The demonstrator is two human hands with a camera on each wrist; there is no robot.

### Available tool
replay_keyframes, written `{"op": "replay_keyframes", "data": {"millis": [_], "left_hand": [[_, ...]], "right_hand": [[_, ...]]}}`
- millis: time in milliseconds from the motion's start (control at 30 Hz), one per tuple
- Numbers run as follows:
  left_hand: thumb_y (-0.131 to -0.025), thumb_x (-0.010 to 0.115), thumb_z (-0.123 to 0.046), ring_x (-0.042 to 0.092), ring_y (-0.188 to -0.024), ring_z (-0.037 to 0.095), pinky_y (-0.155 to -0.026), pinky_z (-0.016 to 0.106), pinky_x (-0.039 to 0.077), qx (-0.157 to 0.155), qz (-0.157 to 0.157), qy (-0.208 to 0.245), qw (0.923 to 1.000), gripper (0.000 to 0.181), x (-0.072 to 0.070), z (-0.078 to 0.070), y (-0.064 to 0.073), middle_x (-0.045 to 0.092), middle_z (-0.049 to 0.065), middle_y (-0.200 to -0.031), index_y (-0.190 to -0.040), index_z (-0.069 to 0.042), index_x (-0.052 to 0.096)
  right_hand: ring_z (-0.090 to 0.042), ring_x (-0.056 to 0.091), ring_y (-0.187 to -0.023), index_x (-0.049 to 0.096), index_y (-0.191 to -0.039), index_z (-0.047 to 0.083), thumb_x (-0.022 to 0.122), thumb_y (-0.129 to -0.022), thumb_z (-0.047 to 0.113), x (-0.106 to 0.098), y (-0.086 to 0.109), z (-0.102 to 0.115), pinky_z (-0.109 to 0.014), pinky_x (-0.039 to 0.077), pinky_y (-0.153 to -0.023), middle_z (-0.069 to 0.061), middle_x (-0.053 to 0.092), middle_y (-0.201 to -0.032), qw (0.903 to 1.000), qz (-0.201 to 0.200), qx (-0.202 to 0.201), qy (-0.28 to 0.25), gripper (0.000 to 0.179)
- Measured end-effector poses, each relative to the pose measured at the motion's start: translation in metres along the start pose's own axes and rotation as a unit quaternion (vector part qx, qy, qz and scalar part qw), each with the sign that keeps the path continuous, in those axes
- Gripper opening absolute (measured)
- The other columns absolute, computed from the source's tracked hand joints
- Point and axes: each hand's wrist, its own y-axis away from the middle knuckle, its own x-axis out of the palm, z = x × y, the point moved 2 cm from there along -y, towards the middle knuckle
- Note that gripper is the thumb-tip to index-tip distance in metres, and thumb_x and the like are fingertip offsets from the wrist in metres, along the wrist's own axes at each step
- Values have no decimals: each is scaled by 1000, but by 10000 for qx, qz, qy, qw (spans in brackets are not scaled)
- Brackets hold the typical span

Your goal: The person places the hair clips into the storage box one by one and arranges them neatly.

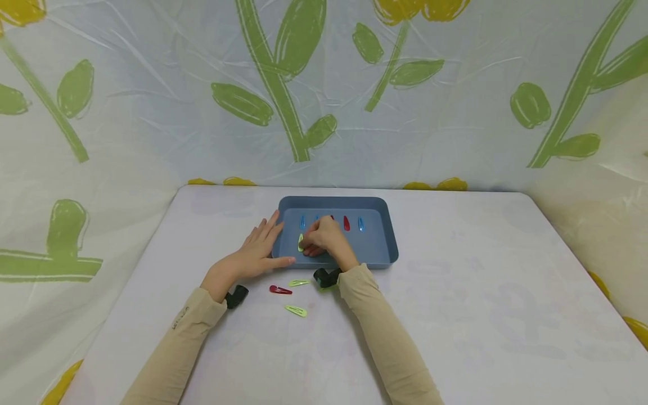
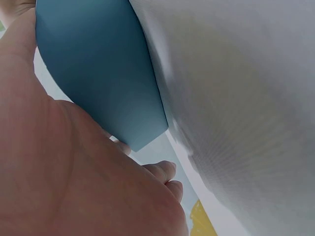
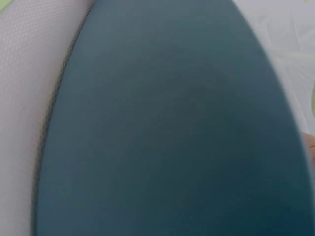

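Observation:
My right hand (image 1: 325, 237) is over the left part of a blue-grey tray (image 1: 377, 247), its fingertips pinching a light green snap hair clip (image 1: 300, 242) low against the tray floor. My left hand (image 1: 253, 253) lies along the tray's left side with fingers spread and straight, thumb by the front rim. From the left wrist, the tray wall (image 2: 98, 69) shows beside that palm. A row of clips runs across the back of the tray: a blue clip (image 1: 302, 222), a red clip (image 1: 346, 223) and another blue clip (image 1: 361, 224) show; others are partly hidden by my right hand.
On the white table (image 1: 455, 292) before the tray lie a green clip (image 1: 299, 283), a red clip (image 1: 280, 290) and another green clip (image 1: 296, 310). A further green clip shows partly under my right wrist. A flower-patterned sheet (image 1: 177, 112) hangs behind the table.

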Motion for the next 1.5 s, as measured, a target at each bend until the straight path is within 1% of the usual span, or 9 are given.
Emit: {"op": "replay_keyframes", "data": {"millis": [233, 467, 800, 933, 1033, 1100, 1200, 1300, 1500], "left_hand": [[-93, 58, -61, -8, -148, 45, -116, 61, -1, 0, -1, 1, 10000, 100, 0, 0, -1, -15, 8, -165, -158, 0, 12], [-93, 57, -63, -8, -149, 44, -117, 61, -1, -3, 4, 15, 10000, 102, -1, 1, -2, -16, 7, -165, -158, 0, 11], [-93, 58, -61, -8, -148, 45, -116, 62, -1, -22, 14, 12, 10000, 101, 0, 2, -1, -16, 7, -165, -158, -1, 11], [-93, 56, -63, -9, -148, 44, -117, 61, -1, -31, 49, -2, 10000, 101, 1, 4, -1, -18, 5, -165, -159, -2, 10], [-93, 56, -63, -10, -149, 43, -117, 61, -2, -31, 69, 20, 10000, 101, 1, 4, -1, -19, 4, -164, -159, -2, 9], [-93, 56, -64, -10, -149, 42, -117, 61, -2, -32, 63, 18, 10000, 101, 0, 4, -1, -19, 4, -165, -159, -2, 10], [-93, 57, -63, -10, -149, 42, -117, 61, -2, -38, 48, 34, 10000, 101, 0, 3, -1, -18, 4, -165, -159, -2, 10], [-93, 56, -63, -10, -149, 42, -117, 60, -1, -50, 39, 5, 10000, 101, 0, 2, -1, -18, 4, -165, -159, -2, 10], [-93, 57, -63, -8, -149, 44, -117, 60, 0, -33, -17, -61, 10000, 101, 0, 1, -1, -16, 7, -165, -158, -1, 11]], "right_hand": [[-21, 69, -55, 71, -77, -2, 77, -81, -1, -2, 1, 1, -33, 58, -55, -14, 70, -66, 9999, -51, -95, 124, 7], [-23, 69, -55, 70, -76, -1, 75, -83, 2, -9, 6, 12, -34, 58, -54, -14, 69, -64, 9989, -126, -200, 404, 10], [-22, 70, -59, 71, -79, 1, 77, -86, 8, -20, 28, 32, -43, 60, -65, -12, 70, -67, 9921, 69, -775, 980, 12], [-28, 70, -61, 71, -81, 1, 75, -88, 9, -26, 41, 39, -41, 59, -62, -10, 69, -67, 9832, 130, -1413, 1150, 12], [-32, 69, -63, 72, -83, 1, 72, -90, 11, -31, 50, 42, -34, 56, -57, -7, 67, -64, 9715, 62, -1955, 1339, 13], [-30, 67, -63, 73, -84, 2, 71, -92, 12, -34, 55, 43, -30, 53, -56, -4, 66, -64, 9621, -57, -2273, 1505, 13], [-18, 64, -61, 75, -85, 4, 71, -92, 14, -37, 63, 44, -26, 50, -57, 0, 67, -67, 9490, -222, -2653, 1692, 13], [-10, 61, -62, 76, -85, 6, 72, -91, 13, -40, 72, 42, -25, 51, -59, 2, 68, -71, 9388, -286, -2907, 1827, 11], [-7, 60, -64, 76, -86, 6, 73, -90, 10, -43, 91, 35, -24, 52, -61, 3, 68, -73, 9207, -194, -3222, 2193, 6]]}}
